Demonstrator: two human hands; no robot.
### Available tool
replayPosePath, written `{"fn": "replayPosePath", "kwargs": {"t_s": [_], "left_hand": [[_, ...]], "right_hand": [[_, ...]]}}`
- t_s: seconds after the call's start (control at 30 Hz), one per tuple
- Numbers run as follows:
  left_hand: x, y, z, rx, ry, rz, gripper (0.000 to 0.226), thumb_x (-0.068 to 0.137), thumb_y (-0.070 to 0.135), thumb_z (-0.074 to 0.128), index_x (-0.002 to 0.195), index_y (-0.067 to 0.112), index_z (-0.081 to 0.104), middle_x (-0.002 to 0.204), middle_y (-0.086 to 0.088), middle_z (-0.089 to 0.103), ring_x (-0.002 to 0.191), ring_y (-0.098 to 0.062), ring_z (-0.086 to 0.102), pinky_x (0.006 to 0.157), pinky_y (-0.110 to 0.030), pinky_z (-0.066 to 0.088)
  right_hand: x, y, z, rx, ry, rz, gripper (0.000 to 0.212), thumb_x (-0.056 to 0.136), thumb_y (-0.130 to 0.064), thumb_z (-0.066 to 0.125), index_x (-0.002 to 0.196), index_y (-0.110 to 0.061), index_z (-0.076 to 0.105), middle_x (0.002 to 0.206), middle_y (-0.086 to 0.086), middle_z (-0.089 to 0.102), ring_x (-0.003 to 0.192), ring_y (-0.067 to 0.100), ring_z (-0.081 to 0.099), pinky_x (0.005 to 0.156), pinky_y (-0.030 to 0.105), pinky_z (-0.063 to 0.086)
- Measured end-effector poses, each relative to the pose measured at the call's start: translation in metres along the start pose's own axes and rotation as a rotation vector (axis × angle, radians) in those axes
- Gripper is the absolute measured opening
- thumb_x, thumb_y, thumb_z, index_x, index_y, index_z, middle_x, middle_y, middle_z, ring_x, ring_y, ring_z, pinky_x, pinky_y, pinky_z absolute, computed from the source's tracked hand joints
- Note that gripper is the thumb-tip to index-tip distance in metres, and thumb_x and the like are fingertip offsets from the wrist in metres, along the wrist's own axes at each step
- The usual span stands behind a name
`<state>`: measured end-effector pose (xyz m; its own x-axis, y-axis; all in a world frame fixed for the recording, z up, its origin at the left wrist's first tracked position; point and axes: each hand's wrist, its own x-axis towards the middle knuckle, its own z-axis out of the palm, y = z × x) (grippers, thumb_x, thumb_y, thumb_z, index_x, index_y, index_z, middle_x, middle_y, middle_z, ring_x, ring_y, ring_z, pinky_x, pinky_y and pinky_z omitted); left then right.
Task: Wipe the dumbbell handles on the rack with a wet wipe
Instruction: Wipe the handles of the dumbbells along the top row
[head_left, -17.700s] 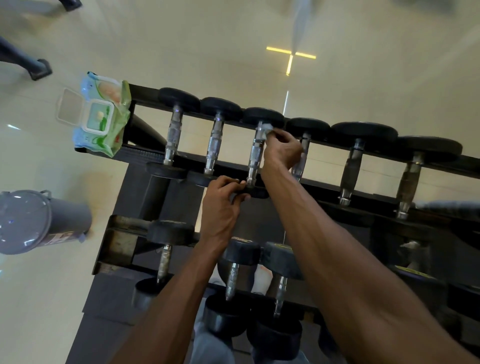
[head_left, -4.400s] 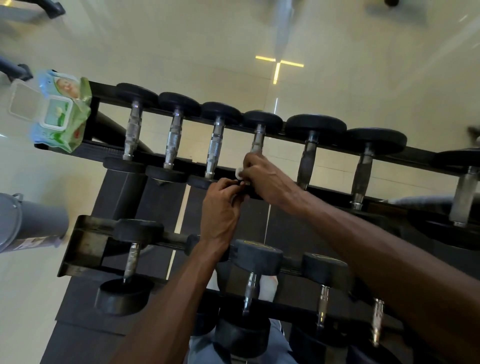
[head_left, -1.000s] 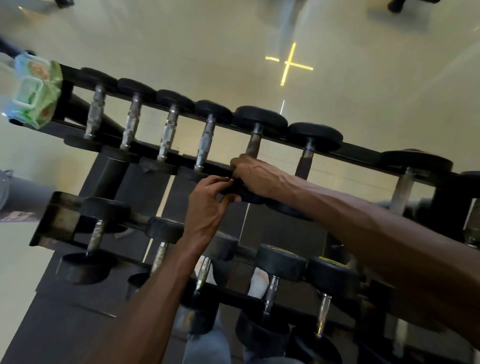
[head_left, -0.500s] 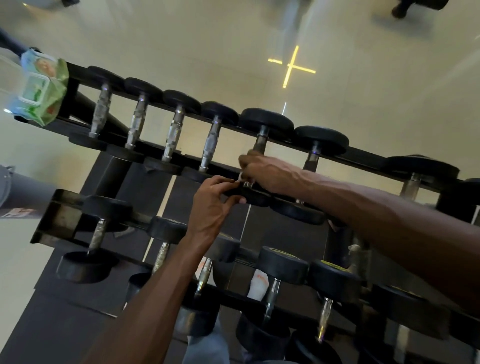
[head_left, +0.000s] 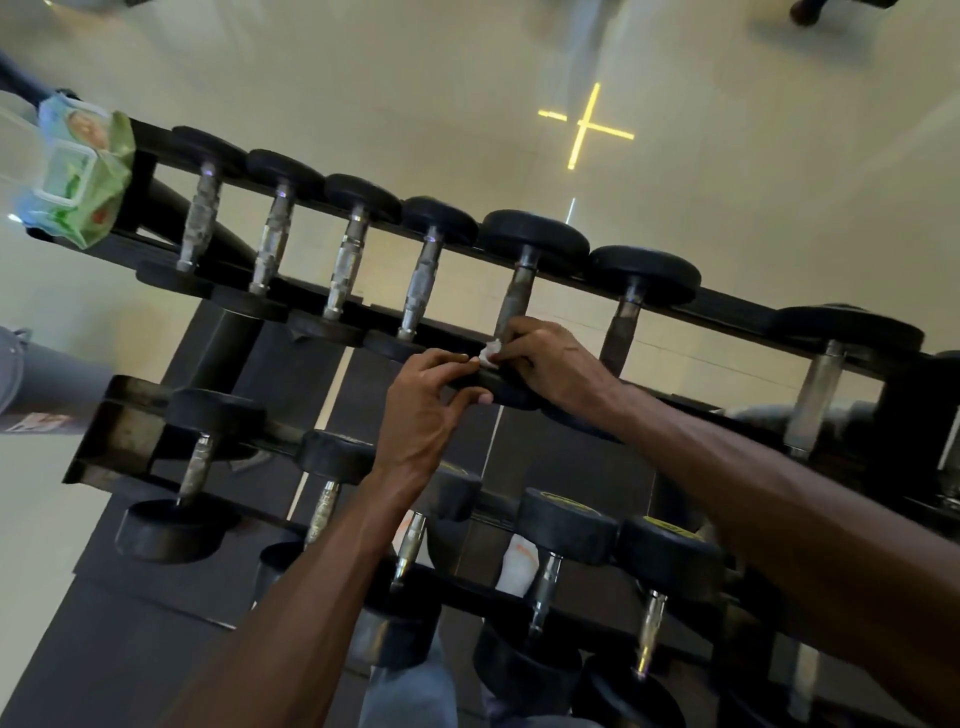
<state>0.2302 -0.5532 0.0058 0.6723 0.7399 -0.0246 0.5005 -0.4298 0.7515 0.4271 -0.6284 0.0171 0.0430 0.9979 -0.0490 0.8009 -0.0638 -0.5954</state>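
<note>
Fingers (head_left: 524, 347) round wipe (head_left: 490, 355) @ handle (head_left: 511, 306) base

bare forearms (head_left: 311, 597), no sleeves, grey trousers (head_left: 410, 696), white shoe (head_left: 519, 566)

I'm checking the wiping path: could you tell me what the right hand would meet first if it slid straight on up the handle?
Probably the far weight head of that dumbbell, since the right hand grips the wet wipe low on the handle.
</note>
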Motion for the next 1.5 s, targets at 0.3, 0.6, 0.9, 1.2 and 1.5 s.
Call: {"fn": "replayPosePath", "kwargs": {"t_s": [0.3,0.6,0.9,1.2,1.5], "left_hand": [[0.0,0.003,0.002,-0.015,0.013,0.014,0.04,0.078,0.03,0.088,0.114,0.015,0.079,0.115,0.002,0.07,0.11,-0.014,0.062,0.097,-0.016,0.046],[0.001,-0.002,0.004,-0.026,0.014,-0.001,0.041,0.078,0.031,0.088,0.114,0.014,0.079,0.115,0.002,0.07,0.112,-0.018,0.063,0.097,-0.034,0.052],[-0.001,-0.001,0.003,-0.033,0.01,0.001,0.041,0.079,0.032,0.087,0.115,0.014,0.078,0.117,0.002,0.069,0.112,-0.013,0.061,0.097,-0.002,0.037],[-0.002,-0.001,0.004,-0.043,0.023,0.015,0.038,0.081,0.031,0.086,0.114,0.014,0.077,0.116,0.001,0.068,0.11,-0.01,0.06,0.096,-0.001,0.036],[-0.001,-0.004,0.003,-0.033,0.025,0.047,0.038,0.081,0.032,0.086,0.113,0.015,0.078,0.114,0.004,0.069,0.11,-0.012,0.062,0.096,-0.009,0.042]], "right_hand": [[0.034,-0.013,-0.008,-0.47,-0.051,-0.056,0.014,0.095,-0.016,0.062,0.092,-0.004,0.069,0.117,0.013,0.05,0.103,0.027,0.048,0.071,0.037,0.055],[0.064,-0.012,-0.024,-0.631,0.114,0.122,0.008,0.084,0.008,0.065,0.09,0.007,0.071,0.116,0.021,0.057,0.105,0.033,0.056,0.065,0.036,0.052],[0.048,0.006,0.014,-0.118,0.667,0.467,0.017,0.099,-0.008,0.056,0.11,-0.01,0.069,0.109,0.005,0.057,0.091,0.003,0.053,0.075,0.017,0.052],[0.058,0.011,0.012,0.821,0.984,1.007,0.008,0.088,-0.012,0.078,0.095,-0.015,0.079,0.09,-0.007,0.074,0.085,0.011,0.072,0.086,0.03,0.06],[0.057,-0.005,0.029,-0.145,0.725,0.575,0.009,0.097,-0.002,0.061,0.097,-0.003,0.07,0.118,0.008,0.055,0.102,0.017,0.056,0.078,0.02,0.055]]}}
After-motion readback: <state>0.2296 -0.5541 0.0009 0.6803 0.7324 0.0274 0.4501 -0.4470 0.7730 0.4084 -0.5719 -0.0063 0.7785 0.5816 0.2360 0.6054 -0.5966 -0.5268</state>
